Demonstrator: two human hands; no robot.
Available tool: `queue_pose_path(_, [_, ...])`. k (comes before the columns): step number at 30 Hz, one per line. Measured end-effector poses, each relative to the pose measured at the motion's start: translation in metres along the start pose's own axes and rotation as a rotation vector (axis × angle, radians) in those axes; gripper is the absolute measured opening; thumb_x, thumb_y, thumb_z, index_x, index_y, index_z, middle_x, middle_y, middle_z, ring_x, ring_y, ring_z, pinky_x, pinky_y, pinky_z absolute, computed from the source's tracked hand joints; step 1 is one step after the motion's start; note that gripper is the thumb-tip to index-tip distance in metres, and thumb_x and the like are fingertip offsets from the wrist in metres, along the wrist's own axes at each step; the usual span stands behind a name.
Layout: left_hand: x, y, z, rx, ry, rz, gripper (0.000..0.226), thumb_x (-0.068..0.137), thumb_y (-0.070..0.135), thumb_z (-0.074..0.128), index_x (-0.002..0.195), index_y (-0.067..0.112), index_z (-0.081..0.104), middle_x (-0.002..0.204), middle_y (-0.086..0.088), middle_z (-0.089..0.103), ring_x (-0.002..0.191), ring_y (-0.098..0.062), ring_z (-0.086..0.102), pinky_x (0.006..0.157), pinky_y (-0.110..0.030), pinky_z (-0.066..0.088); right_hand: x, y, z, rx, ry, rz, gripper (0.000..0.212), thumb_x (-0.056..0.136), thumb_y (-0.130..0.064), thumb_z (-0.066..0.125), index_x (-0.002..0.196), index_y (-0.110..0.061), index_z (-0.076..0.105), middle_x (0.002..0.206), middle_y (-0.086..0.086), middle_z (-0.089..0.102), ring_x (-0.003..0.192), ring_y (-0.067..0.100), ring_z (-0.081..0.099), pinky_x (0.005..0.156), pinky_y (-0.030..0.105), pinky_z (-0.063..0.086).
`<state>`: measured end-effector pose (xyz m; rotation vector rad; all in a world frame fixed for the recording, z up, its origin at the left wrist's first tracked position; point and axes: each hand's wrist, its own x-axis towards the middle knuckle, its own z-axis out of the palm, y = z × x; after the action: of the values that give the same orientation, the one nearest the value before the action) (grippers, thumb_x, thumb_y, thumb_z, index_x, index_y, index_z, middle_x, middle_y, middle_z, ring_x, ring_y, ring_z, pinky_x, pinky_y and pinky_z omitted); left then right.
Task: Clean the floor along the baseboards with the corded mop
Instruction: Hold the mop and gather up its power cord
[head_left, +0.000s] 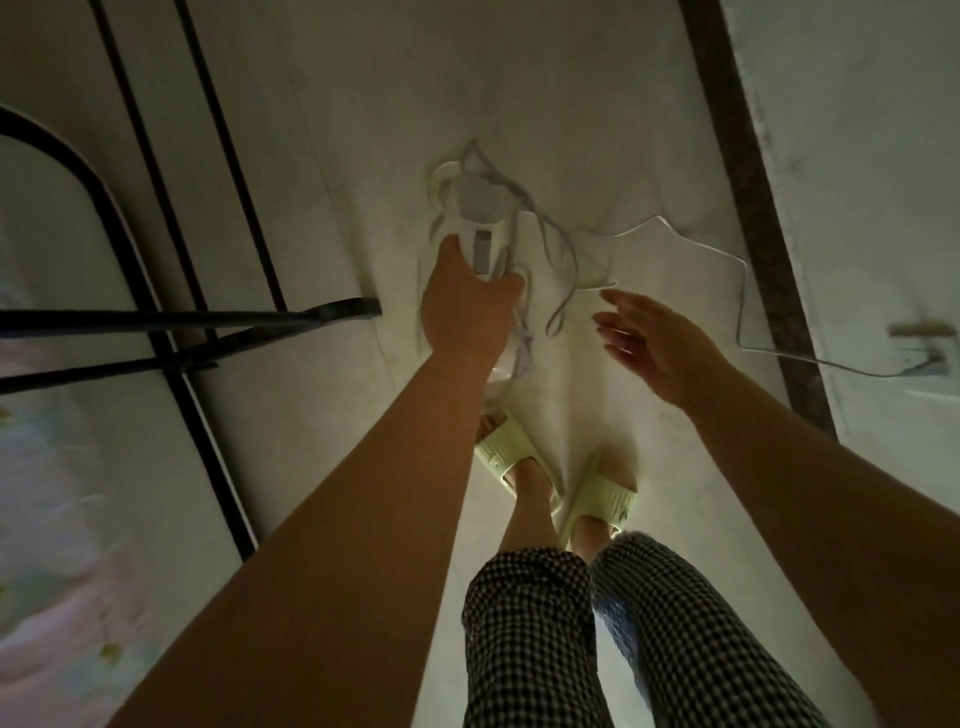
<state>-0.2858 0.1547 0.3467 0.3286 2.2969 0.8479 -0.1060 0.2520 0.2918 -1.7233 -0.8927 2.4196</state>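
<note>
Mop (480, 228) stands on the pale floor (415, 78), its white handle gripped by the left hand (467, 306), fingers curled round it. Its long axis runs from that hand down and away toward the head. Right of the mop, the right hand (654, 343) hovers with fingers spread, holding nothing, nearest the loose cord (691, 244), which trails from the mop toward the dark baseboard (748, 182).
</note>
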Motion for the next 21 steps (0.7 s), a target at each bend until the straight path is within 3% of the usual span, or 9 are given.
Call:
queue_pose_path(2, [0.016,0.002,-0.004,0.103,-0.006,0.077,0.052,0.083,0.028,0.069,0.128,0.009,0.050,0.107,0.003,0.060,0.092,-0.018,0.060,0.080,-0.028,0.048,0.021,-0.003,-0.002,-0.082,0.116,0.029,0.027,0.100,-0.015,0.048,0.124,-0.012,0.060,0.096,0.002,0.069,0.082,0.012,0.065,0.081,0.028,0.050])
queue_pose_path(5, [0.047,-0.002,-0.004,0.207,0.008,0.122,0.048,0.083,0.028,0.069,0.124,0.009,0.051,0.095,0.001,0.062,0.084,-0.021,0.062,0.068,-0.026,0.042,0.052,-0.018,0.016,-0.115,0.119,0.069,0.016,0.099,-0.015,0.051,0.108,-0.017,0.064,0.094,0.004,0.067,0.077,0.012,0.063,0.076,0.026,0.050])
queue_pose_path(10, [0.087,-0.028,0.037,0.326,-0.031,0.161,0.045,0.081,0.030,0.071,0.117,0.012,0.051,0.093,-0.002,0.064,0.083,-0.025,0.064,0.075,-0.036,0.052,0.125,-0.017,0.041,-0.343,0.187,0.046,0.022,0.097,-0.008,0.049,0.113,-0.013,0.063,0.089,0.004,0.065,0.069,0.008,0.059,0.070,0.022,0.049])
queue_pose_path(13, [0.099,-0.063,0.085,0.274,-0.050,0.127,0.047,0.080,0.027,0.072,0.119,0.013,0.051,0.094,-0.004,0.067,0.083,-0.023,0.066,0.079,-0.038,0.054,0.189,0.005,0.036,-0.477,0.199,0.082,0.030,0.096,-0.007,0.048,0.125,-0.008,0.058,0.115,0.017,0.063,0.078,0.017,0.061,0.065,0.024,0.047])
queue_pose_path(15, [0.105,-0.088,0.117,0.183,-0.021,0.092,0.038,0.078,0.022,0.072,0.109,0.015,0.052,0.088,-0.001,0.067,0.077,-0.020,0.066,0.074,-0.033,0.055,0.233,0.020,0.026,-0.639,0.200,0.090,0.039,0.095,-0.008,0.048,0.134,-0.005,0.050,0.132,0.017,0.055,0.106,0.028,0.060,0.077,0.031,0.052])
queue_pose_path(17, [0.115,-0.110,0.144,0.148,0.021,0.061,0.033,0.075,0.016,0.072,0.101,0.014,0.052,0.085,-0.003,0.064,0.075,-0.022,0.064,0.070,-0.031,0.053,0.269,0.035,0.016,-0.859,0.277,0.020,0.043,0.094,-0.009,0.049,0.137,-0.008,0.047,0.136,0.015,0.052,0.123,0.029,0.052,0.098,0.035,0.046])
queue_pose_path(21, [0.145,-0.143,0.189,0.307,0.011,0.143,0.038,0.079,0.010,0.062,0.116,0.007,0.054,0.084,-0.013,0.065,0.079,-0.035,0.062,0.079,-0.044,0.053,0.337,0.054,-0.002,-1.043,0.461,-0.231,0.054,0.090,-0.008,0.052,0.143,-0.013,0.039,0.139,0.016,0.042,0.122,0.031,0.050,0.102,0.032,0.037])
